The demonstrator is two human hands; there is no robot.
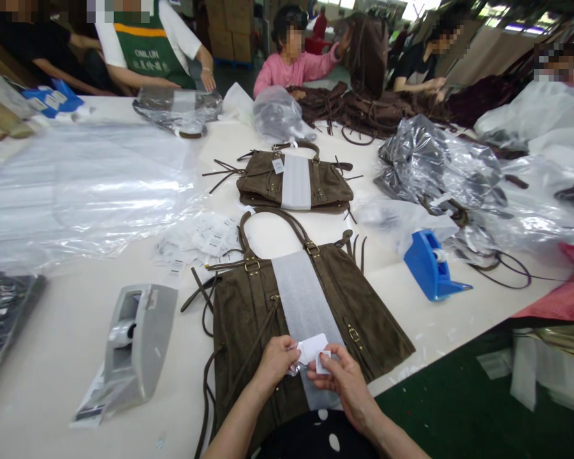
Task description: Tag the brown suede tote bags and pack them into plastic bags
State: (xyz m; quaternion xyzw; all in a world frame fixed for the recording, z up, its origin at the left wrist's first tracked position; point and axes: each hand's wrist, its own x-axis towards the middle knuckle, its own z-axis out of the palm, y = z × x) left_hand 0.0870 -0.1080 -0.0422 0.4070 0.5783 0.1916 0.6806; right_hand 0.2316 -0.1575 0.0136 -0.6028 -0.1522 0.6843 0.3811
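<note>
The near bag (pixel 246 299) runs out of sight at its lower end behind the person's left forearm (pixel 239 414) and dotted clothing (pixel 310 440). Over the bag, the small tag (pixel 323 362) in the right hand (pixel 348 381) is too blurred to read. Left of the bag, a dark wrapped item (pixel 7 325) is cut off by the picture's edge. Beyond the bag to the right, glare off the plastic bundle (pixel 440 159) masks its contents, possibly a bag.

Head view, forward and down (quite near) across the table (pixel 62 344)
</note>
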